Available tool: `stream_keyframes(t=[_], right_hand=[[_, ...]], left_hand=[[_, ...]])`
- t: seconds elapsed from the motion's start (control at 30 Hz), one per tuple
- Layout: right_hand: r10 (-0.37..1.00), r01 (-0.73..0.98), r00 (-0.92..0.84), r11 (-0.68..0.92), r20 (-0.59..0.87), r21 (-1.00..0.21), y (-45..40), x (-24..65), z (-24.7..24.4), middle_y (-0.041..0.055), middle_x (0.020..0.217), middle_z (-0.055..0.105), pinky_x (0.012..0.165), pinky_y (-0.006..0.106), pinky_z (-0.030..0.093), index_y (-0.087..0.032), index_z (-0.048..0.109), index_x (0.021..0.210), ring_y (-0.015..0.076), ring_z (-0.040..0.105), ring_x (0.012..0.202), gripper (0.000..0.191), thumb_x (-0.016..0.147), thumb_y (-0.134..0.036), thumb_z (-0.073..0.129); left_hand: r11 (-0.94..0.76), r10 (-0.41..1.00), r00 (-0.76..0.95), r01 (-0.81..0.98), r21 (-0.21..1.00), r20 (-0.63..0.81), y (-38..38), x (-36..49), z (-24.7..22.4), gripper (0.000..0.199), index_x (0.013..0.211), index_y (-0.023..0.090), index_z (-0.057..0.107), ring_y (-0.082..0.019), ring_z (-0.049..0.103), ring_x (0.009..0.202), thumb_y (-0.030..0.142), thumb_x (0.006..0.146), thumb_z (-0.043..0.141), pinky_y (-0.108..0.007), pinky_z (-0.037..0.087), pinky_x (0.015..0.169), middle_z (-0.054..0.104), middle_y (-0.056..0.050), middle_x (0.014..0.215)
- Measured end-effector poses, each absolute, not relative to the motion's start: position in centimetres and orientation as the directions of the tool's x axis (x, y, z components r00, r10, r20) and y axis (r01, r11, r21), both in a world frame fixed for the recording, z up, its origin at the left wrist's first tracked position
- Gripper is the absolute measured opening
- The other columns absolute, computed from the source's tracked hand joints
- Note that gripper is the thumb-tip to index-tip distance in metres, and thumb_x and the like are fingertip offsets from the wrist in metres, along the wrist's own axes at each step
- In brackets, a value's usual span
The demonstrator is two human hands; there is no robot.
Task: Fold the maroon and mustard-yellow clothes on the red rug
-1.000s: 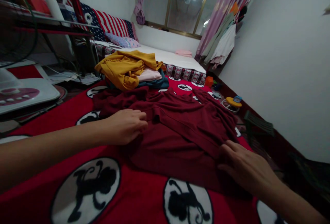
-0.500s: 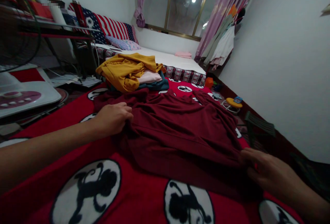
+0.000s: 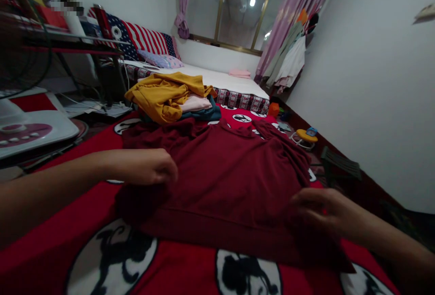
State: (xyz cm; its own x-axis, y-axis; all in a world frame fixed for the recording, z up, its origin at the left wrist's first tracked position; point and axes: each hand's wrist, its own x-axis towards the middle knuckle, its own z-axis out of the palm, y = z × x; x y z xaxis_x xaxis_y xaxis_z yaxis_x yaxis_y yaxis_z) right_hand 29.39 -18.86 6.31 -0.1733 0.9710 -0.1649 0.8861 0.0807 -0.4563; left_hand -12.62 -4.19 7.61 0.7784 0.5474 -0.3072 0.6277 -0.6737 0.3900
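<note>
A maroon sweatshirt (image 3: 220,172) lies spread on a red blanket (image 3: 190,268) with black-and-white cartoon figures in circles. Its hem band runs across the near side, and the neck end points away from me. My left hand (image 3: 152,166) is closed on the left side of the sweatshirt, fingers bent downward and slightly blurred. On the opposite side, my right hand (image 3: 322,206) pinches the cloth near the lower right edge between thumb and fingers. Fabric hangs out past both hands toward the hem corners.
Behind the sweatshirt sits a pile of clothes with a mustard garment (image 3: 163,95) on top. A white fan base (image 3: 34,129) stands at left below a cluttered table (image 3: 88,48). At right are a yellow stool (image 3: 306,135) and a dark folding stool (image 3: 340,163).
The sweatshirt's front has flattened, and its hem has come down onto the blanket. My left hand has moved slightly nearer; my right hand has shifted inward to the left.
</note>
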Motion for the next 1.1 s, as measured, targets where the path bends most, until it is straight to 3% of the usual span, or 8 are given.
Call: stream_keyframes(t=[0.17,0.37,0.5,0.6,0.7,0.8,0.87,1.1], right_hand=[[0.965,0.871,-0.177,0.245,0.192,-0.426,-11.7,26.5,4.1,0.0095,0.115,0.066,0.097,0.036,0.047,-0.019,0.065,0.112,0.0221,0.062,0.108,0.035,0.079,-0.029,0.056],[0.911,0.89,-0.06,0.233,0.407,-0.391,-4.8,27.9,0.0,0.0154,0.127,0.058,0.102,0.042,0.044,-0.015,0.056,0.123,0.0247,0.059,0.114,0.045,0.081,-0.031,0.056],[0.884,0.906,0.22,-0.028,0.413,-0.423,-2.5,30.7,-1.3,0.0205,0.121,0.059,0.088,0.039,0.051,-0.008,0.049,0.13,0.0219,0.067,0.087,0.051,0.082,-0.028,0.054],[0.865,0.903,0.358,-0.226,0.35,-0.366,-1.3,31.9,-1.3,0.018,0.109,0.066,0.089,0.039,0.048,-0.006,0.042,0.136,0.0257,0.065,0.097,0.061,0.082,-0.029,0.058],[0.877,0.899,0.42,-0.366,0.235,-0.241,-0.3,32.1,-0.9,0.0171,0.105,0.069,0.085,0.037,0.048,-0.008,0.044,0.136,0.0281,0.065,0.099,0.062,0.083,-0.036,0.06],[0.878,0.895,0.44,-0.414,0.188,-0.162,0.4,32.2,-0.8,0.014,0.101,0.071,0.08,0.032,0.047,-0.015,0.065,0.107,0.0254,0.066,0.096,0.03,0.086,-0.032,0.052],[0.859,0.885,0.463,-0.433,0.22,-0.17,0.5,32.2,-0.9,0.0123,0.096,0.072,0.079,0.029,0.046,-0.017,0.069,0.095,0.0236,0.067,0.094,0.025,0.086,-0.027,0.048],[0.827,0.853,0.518,-0.518,0.219,-0.063,-0.5,29.6,0.3,0.016,0.109,0.066,0.079,0.037,0.049,-0.017,0.064,0.112,0.0274,0.066,0.097,0.031,0.089,-0.03,0.047]], left_hand=[[-0.825,0.482,0.875,0.435,0.362,0.049,-0.6,-5.2,4.6,0.035,0.122,0.018,0.064,-0.018,0.06,0.113,0.023,0.091,0.05,-0.027,0.044,0.1,0.064,-0.009,0.123],[-0.658,0.734,0.565,0.728,0.191,0.376,7.1,-1.3,1.2,0.041,0.129,0.02,0.059,-0.021,0.051,0.125,0.018,0.092,0.041,-0.032,0.041,0.105,0.051,-0.011,0.138],[-0.39,0.883,0.325,0.91,0.143,0.339,10.7,-2.3,1.4,0.04,0.128,0.02,0.059,-0.027,0.055,0.117,0.025,0.09,0.048,-0.036,0.046,0.096,0.059,-0.012,0.127],[-0.347,0.921,0.312,0.929,0.128,0.235,11.9,-3.1,1.3,0.037,0.116,0.019,0.067,-0.03,0.059,0.11,0.035,0.084,0.058,-0.036,0.049,0.087,0.067,-0.012,0.116],[-0.349,0.914,0.318,0.933,0.09,0.251,12.2,-3.8,1.1,0.027,0.103,0.021,0.071,-0.028,0.063,0.101,0.034,0.086,0.055,-0.032,0.049,0.08,0.07,-0.008,0.109],[-0.34,0.875,0.316,0.941,-0.001,0.367,12.4,-4.8,1.6,0.031,0.107,0.015,0.068,-0.025,0.063,0.096,0.024,0.092,0.043,-0.032,0.046,0.077,0.066,-0.011,0.11],[-0.34,0.86,0.327,0.94,-0.038,0.393,12.5,-5.3,2.1,0.036,0.111,0.01,0.065,-0.024,0.062,0.096,0.018,0.095,0.033,-0.032,0.045,0.077,0.063,-0.013,0.113],[-0.381,0.827,0.381,0.921,-0.088,0.412,11.1,-1.0,3.0,0.035,0.1,0.005,0.069,-0.033,0.055,0.11,0.008,0.09,0.036,-0.045,0.043,0.086,0.06,-0.023,0.112]])
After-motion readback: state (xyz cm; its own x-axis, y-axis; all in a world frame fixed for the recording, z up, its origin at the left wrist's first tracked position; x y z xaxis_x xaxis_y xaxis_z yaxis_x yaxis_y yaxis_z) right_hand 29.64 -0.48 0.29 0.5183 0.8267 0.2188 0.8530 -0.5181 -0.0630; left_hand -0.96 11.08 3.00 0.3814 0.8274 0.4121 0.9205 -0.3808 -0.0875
